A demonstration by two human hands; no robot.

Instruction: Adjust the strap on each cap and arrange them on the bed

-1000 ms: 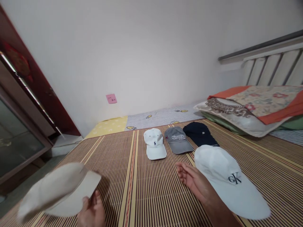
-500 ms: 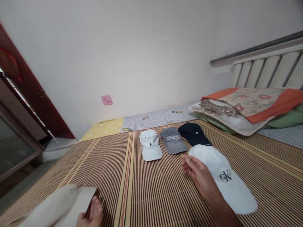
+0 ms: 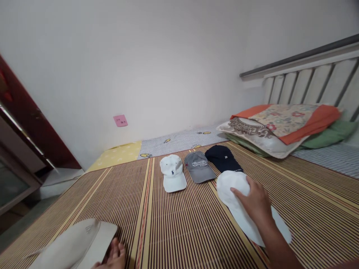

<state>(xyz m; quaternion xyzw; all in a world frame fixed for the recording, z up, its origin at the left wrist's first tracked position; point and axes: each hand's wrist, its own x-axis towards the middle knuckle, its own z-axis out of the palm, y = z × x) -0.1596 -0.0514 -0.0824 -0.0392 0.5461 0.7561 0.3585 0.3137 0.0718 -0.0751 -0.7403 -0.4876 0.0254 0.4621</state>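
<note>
At the lower left lies a beige cap [image 3: 70,239] with a cord at its back. My left hand [image 3: 113,256] is at its brim edge, fingers curled and partly cut off by the frame. The brim seems to sit between thumb and fingers. Over the crown of a white cap [image 3: 228,183] at the right, my right hand [image 3: 256,201] has its thumb on one side and fingers on the other, covering the front. Farther back stand a small white cap with a dark logo [image 3: 174,173], a grey cap [image 3: 199,167] and a black cap [image 3: 223,157].
A striped bamboo mat [image 3: 179,224] covers the bed. Pillows [image 3: 269,140] with an orange-bordered floral cloth [image 3: 291,119] are stacked at the right, by a radiator [image 3: 303,82]. A pink note [image 3: 120,120] sticks to the wall. The bed's left edge drops toward a door [image 3: 36,116].
My right hand has moved right and onto the crown of the white cap, from beside it. My left hand stays at the beige cap's brim. The view has shifted slightly.
</note>
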